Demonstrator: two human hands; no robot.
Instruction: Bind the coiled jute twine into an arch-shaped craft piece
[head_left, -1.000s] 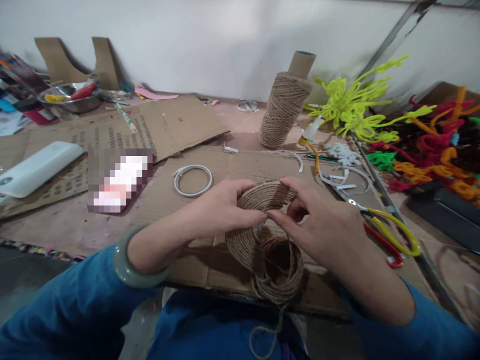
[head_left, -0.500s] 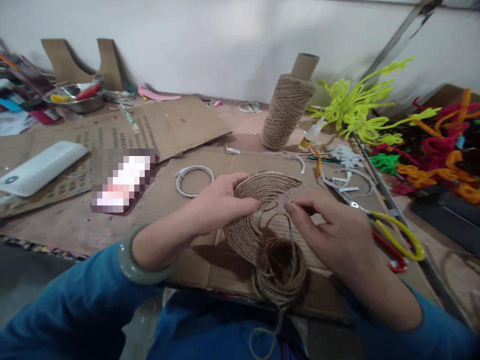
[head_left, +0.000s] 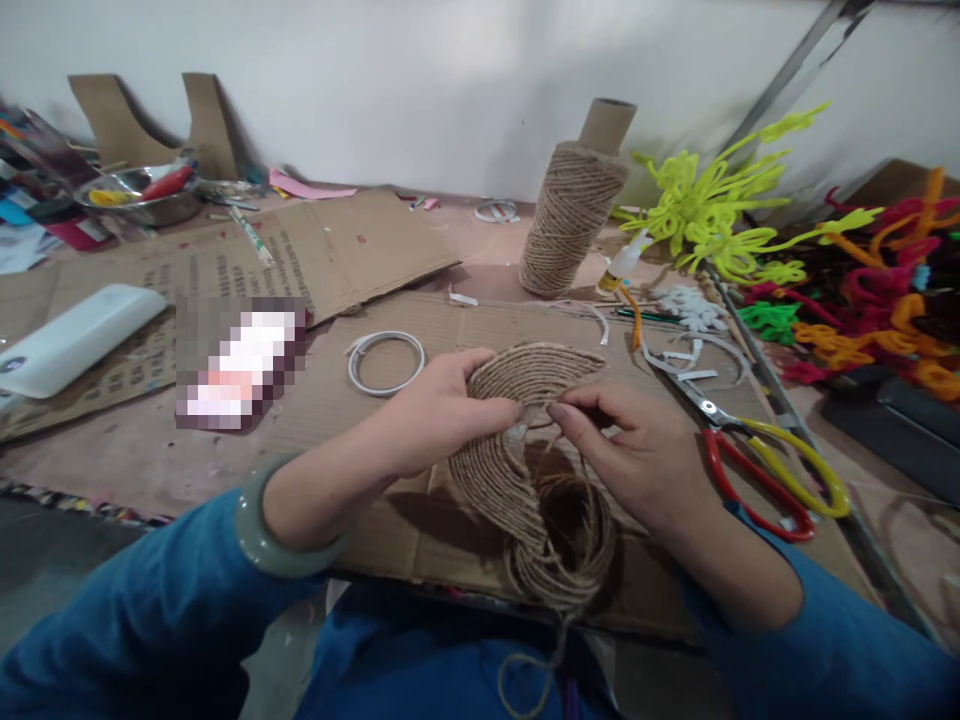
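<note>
My left hand [head_left: 450, 410] grips a curved, crescent-like piece covered with rows of jute twine [head_left: 495, 480], thumb on its inner edge and fingers behind. At that inner edge my right hand [head_left: 622, 440] pinches a strand of the twine between thumb and forefinger. A loose coil of jute twine [head_left: 600, 560] hangs below the piece, and one loop trails over the table's front edge. A clear, shiny patch shows beside my left thumb. The fingertips behind the piece are hidden.
A large spool of jute twine [head_left: 574, 215] and a small glue bottle [head_left: 622, 262] stand behind. Scissors [head_left: 750, 450] with red and yellow handles lie right. A white strip roll [head_left: 386, 363], a phone [head_left: 247, 365] and a white device [head_left: 82, 335] are left. Fuzzy yellow-green flowers [head_left: 697, 210] rise back right.
My right hand has moved left with the strand, closer to my left thumb and the inner edge. More of the scissors' red handle shows. My left hand keeps its grip.
</note>
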